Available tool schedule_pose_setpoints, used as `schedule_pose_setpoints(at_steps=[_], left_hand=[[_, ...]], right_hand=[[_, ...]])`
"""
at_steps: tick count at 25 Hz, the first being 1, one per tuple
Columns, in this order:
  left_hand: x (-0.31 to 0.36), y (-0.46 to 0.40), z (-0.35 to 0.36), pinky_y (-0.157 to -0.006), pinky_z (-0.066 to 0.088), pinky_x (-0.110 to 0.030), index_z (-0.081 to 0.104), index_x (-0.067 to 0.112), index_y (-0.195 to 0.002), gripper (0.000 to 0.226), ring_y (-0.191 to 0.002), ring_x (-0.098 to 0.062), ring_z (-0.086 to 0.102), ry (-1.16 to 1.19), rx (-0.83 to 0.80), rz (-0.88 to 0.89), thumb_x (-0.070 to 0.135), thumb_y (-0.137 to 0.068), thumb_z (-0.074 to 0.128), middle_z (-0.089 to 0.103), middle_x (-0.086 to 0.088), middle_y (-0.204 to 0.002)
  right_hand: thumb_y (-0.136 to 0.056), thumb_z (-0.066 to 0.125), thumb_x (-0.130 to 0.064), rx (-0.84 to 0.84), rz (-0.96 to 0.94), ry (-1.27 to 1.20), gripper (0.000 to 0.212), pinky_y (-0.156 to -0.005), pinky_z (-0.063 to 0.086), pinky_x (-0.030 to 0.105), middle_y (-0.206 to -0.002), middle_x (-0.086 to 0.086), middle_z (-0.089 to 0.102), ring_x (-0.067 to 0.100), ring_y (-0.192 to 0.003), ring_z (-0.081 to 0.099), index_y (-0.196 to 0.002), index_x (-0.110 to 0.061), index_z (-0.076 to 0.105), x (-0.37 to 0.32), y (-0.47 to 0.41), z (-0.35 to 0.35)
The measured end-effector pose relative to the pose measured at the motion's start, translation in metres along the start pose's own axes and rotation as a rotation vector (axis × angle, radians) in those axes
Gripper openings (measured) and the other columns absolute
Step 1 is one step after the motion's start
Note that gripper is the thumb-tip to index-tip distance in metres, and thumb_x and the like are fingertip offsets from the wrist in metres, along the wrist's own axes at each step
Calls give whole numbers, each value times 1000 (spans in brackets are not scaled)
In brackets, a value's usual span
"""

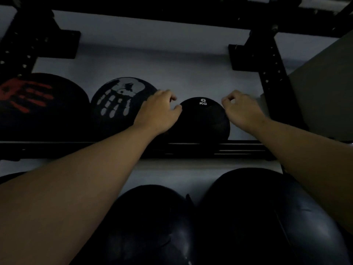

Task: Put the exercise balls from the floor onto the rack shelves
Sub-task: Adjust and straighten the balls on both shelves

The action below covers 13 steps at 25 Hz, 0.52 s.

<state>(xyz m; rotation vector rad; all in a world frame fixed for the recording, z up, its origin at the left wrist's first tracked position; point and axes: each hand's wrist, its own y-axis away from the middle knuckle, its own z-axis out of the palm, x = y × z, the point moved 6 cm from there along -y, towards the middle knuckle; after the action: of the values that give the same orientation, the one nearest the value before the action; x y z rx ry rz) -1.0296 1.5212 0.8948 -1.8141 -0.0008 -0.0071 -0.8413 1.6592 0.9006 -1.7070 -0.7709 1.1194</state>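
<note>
Rack shelf (219, 148) bears 6 KG ball (202, 119) (label upright); left hand (158, 111), right hand (242, 109) loose, empty.

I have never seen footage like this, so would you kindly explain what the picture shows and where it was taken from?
There is no machine here: a camera worn on a person's head looks at their own bare arms. The left hand and right hand flank a black 6 kg ball sitting on a rack shelf; the left touches it, the right sits at its edge, with neither clearly gripping. Left of it are a ball with a white handprint and one with a red handprint. Two larger dark balls lie lower down.
</note>
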Motion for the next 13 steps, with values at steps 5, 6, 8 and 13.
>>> schedule_pose_setpoints(at_steps=[5, 6, 8, 13], left_hand=[[11, -52, 32, -115, 42, -47, 55, 17, -146, 49, -138, -33, 52, -57, 121, -122, 43, -105, 49, 51, -7, -155], [11, -59, 41, -115, 41, -48, 53, 18, -147, 51, -139, -34, 51, -57, 117, -151, 46, -105, 47, 49, -7, -157], [11, -73, 61, -117, 40, -50, 48, 20, -152, 58, -143, -35, 48, -49, 60, -174, 53, -105, 43, 44, -7, -162], [4, -82, 107, -122, 37, -44, 40, 32, -160, 76, -152, -31, 42, 113, -192, -182, 74, -97, 46, 36, -8, -169]], right_hand=[[-106, 37, -55, -129, 50, -155, 58, -104, 39, 40, -153, 22, 50, 40, -134, 52, -145, -14, 51, 42, -41, 28], [-105, 34, -61, -168, 75, -173, 68, -112, 38, 42, -160, 22, 43, 41, -142, 48, -155, -15, 42, 48, -45, 37], [-101, 29, -72, -265, 170, -251, 87, -124, 29, 48, -172, 20, 27, 41, -154, 35, -168, -17, 19, 59, -50, 59], [-94, 27, -83, -333, 294, -489, 103, -130, 24, 52, -176, 18, 19, 41, -160, 25, -170, -20, -2, 70, -57, 101]])
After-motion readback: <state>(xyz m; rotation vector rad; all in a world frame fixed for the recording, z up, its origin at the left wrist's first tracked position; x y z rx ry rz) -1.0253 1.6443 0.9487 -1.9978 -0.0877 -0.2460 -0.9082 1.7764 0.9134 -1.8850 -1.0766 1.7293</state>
